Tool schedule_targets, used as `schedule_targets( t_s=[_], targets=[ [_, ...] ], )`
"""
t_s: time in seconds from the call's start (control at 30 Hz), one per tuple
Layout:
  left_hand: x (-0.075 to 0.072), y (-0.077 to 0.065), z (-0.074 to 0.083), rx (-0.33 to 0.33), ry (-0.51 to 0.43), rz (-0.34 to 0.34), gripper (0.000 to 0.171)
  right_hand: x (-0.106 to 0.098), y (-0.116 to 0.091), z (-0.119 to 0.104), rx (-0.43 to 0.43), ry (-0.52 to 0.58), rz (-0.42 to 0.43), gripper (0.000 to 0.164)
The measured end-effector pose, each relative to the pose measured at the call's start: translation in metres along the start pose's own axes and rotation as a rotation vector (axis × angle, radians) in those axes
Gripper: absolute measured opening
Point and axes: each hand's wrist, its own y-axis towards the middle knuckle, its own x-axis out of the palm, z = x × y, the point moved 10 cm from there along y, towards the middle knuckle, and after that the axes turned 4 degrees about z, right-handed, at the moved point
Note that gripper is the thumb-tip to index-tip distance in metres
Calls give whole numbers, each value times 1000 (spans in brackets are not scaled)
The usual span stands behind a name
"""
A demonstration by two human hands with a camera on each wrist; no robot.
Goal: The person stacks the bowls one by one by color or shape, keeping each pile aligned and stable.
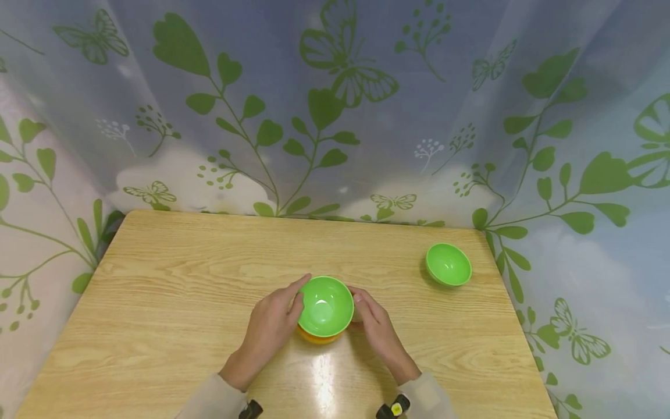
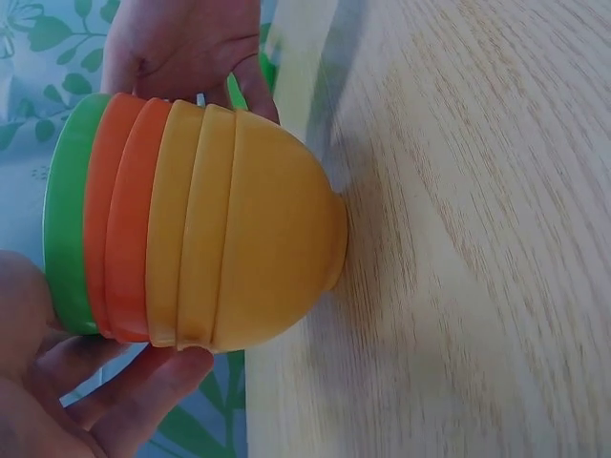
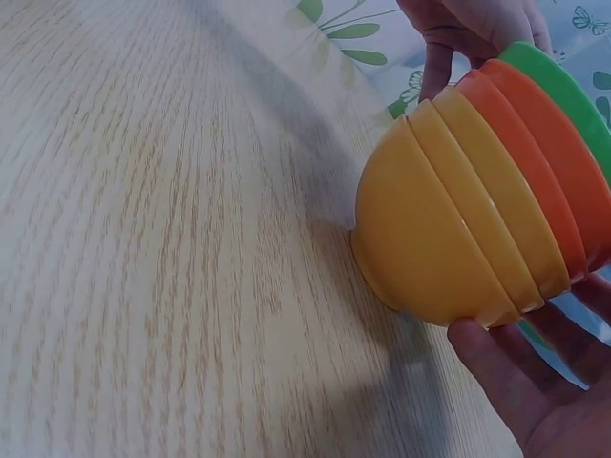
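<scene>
A stack of nested bowls stands upright near the middle of the table, between my two hands. Its top green bowl [image 1: 325,306] faces up and looks vacant inside. Under it the wrist views show two orange bowls [image 2: 124,219] and three yellow bowls [image 3: 430,229]. The lowest foot appears to touch the wood. My left hand [image 1: 272,320] holds the stack's left side, thumb near the green rim and fingers along the wall. From the right, my right hand [image 1: 378,329] grips it, with fingertips against the yellow bowls in the right wrist view.
Another green bowl [image 1: 448,265] sits alone at the table's back right, apart from the stack. The wooden table [image 1: 173,291] ends at a curtain [image 1: 335,169] with a leaf and butterfly print, which hangs behind and along both sides.
</scene>
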Motion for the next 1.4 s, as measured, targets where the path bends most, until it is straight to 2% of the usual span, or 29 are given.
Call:
schedule_targets(
  t_s=[0.23,0.4,0.6,0.83,1.13,1.4],
  targets=[
    [14,-5,-21,-191,-135,-119,43,1,-1,3,18,37,-16,43],
    [23,-10,-29,-271,-253,-193,48,3,-1,4,50,124,-30,44],
    [25,-13,-31,-297,-336,-198,50,4,0,5,57,146,-30,44],
    [26,-15,-33,-311,-359,-207,49,-4,-3,12,82,176,-21,46],
    [26,-14,-34,-303,-362,-209,48,-29,-4,28,103,168,31,45],
    [26,-14,-34,-308,-367,-213,47,-58,0,32,123,161,89,43]
  ],
)
